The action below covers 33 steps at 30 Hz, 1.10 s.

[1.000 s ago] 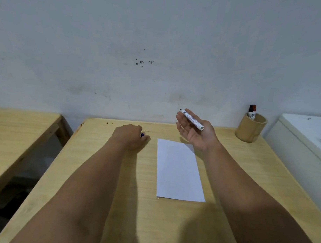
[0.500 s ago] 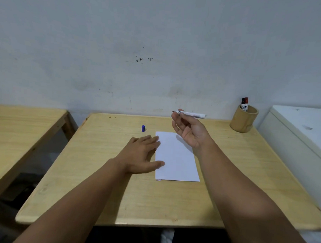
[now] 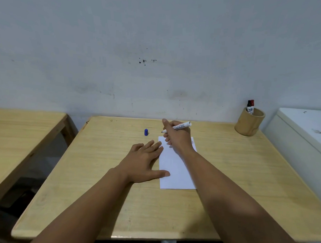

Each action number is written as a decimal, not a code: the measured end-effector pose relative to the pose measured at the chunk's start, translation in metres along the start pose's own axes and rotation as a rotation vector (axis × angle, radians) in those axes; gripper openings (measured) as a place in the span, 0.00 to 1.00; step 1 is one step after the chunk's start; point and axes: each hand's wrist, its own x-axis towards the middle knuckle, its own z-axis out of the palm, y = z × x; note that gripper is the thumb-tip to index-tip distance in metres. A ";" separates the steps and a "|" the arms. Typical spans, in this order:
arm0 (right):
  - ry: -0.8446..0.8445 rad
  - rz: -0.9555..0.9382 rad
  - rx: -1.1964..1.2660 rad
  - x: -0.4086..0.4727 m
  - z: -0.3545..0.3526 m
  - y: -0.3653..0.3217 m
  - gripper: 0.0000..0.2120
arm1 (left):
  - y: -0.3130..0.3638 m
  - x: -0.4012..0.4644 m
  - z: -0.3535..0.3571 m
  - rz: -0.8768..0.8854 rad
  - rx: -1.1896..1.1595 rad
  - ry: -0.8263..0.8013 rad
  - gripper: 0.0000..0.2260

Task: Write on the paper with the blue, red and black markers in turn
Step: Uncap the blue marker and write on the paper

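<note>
A: What is the right hand (image 3: 177,138) doing?

B: It is gripping the uncapped marker (image 3: 179,126), fingers curled tight around the white barrel. The barrel is lying almost level, its dark tip pointing left past the knuckles and its blunt end sticking out to the right. The index finger is standing up rather than wrapping the barrel.

A: Is the tip touching the paper (image 3: 174,167)?

B: No. The tip is hovering over bare wood just beyond the sheet's far-left corner, while the heel of the hand is sitting over the far end of the sheet.

A: And the left hand (image 3: 145,160)?

B: It is lying flat and open, palm down on the table (image 3: 99,173), holding nothing. Its fingertips and thumb are resting on the sheet's left edge.

A: Where is the cap?

B: The blue cap (image 3: 146,132) is standing upright on the wood, left of the marker tip and apart from both hands.

A: And the other markers?

B: The red marker (image 3: 252,104) and the black marker (image 3: 249,105) are standing side by side in the wooden pen cup (image 3: 248,124) at the far right corner, well apart from the paper.
</note>
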 end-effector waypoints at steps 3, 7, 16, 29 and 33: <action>0.046 0.008 0.009 0.005 0.004 0.013 0.15 | -0.001 -0.001 0.001 -0.001 -0.018 0.009 0.46; 0.039 -0.004 -0.043 0.007 0.003 0.020 0.12 | 0.001 -0.003 0.000 -0.047 -0.035 0.029 0.49; -0.016 -0.059 -0.042 0.008 0.002 0.023 0.11 | 0.002 -0.004 0.003 -0.217 0.025 -0.038 0.56; -0.021 -0.082 -0.142 0.011 0.006 0.028 0.12 | 0.002 -0.004 0.003 -0.213 0.031 -0.030 0.55; -0.027 -0.081 -0.173 0.011 0.007 0.027 0.12 | 0.002 -0.004 0.003 -0.212 0.034 -0.034 0.55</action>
